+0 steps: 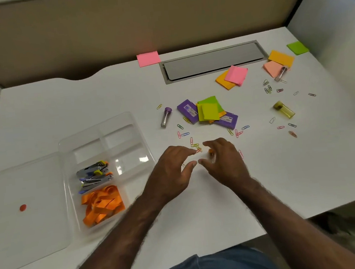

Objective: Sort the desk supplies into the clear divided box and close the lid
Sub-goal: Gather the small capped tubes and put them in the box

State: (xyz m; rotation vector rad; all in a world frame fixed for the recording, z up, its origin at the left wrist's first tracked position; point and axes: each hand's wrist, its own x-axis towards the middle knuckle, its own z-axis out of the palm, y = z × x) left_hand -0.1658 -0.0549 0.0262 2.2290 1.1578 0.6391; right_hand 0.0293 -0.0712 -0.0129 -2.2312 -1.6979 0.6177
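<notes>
The clear divided box lies open at the left, its lid flat beside it. One compartment holds small staplers, another orange rubber bands. Coloured paper clips are scattered over the middle of the desk. My left hand hovers over them with fingers spread, fingertips at a pink clip. My right hand curls over a small orange thing; whether it grips it is unclear. Beyond lie green sticky notes, purple staple boxes and a purple-capped tube.
More sticky notes lie near the back: pink, orange and pink, orange and salmon, green. A yellow tube and more clips sit at the right. A grey cable flap is set in the desk.
</notes>
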